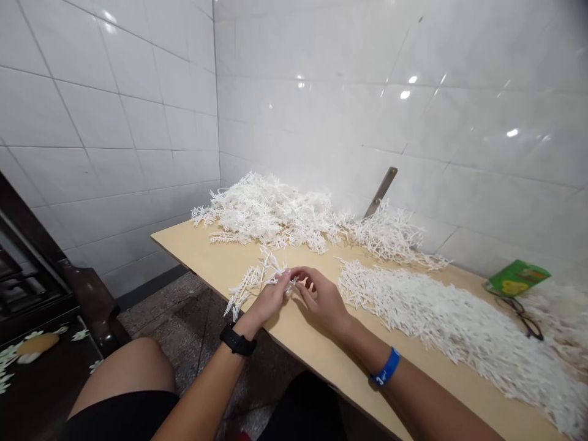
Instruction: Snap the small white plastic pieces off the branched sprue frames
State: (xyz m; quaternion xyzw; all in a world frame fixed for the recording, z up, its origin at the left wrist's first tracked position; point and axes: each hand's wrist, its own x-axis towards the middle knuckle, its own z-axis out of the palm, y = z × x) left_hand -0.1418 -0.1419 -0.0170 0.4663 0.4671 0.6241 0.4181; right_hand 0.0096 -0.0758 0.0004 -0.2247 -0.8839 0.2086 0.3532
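My left hand [271,299] is closed around a bunch of white branched sprigs [250,283], which look like plastic, above the near edge of the board. The sprigs fan out to the left, past my fingers. Close beside it, my right hand [325,301] has its thumb and fingers curled in on the thin tips at the bunch's right end. Just what lies between those fingertips is partly hidden. Behind my hands a large tangled heap of the same white sprigs [271,211] lies on the tan board [193,245].
To the right spreads a long pile of short loose white pieces [441,312]. A smaller sprig heap [388,233] sits by a metal bracket [381,191] at the tiled wall. A green packet [517,277] and dark-framed glasses [523,318] lie far right. A dark wooden chair [87,294] stands left.
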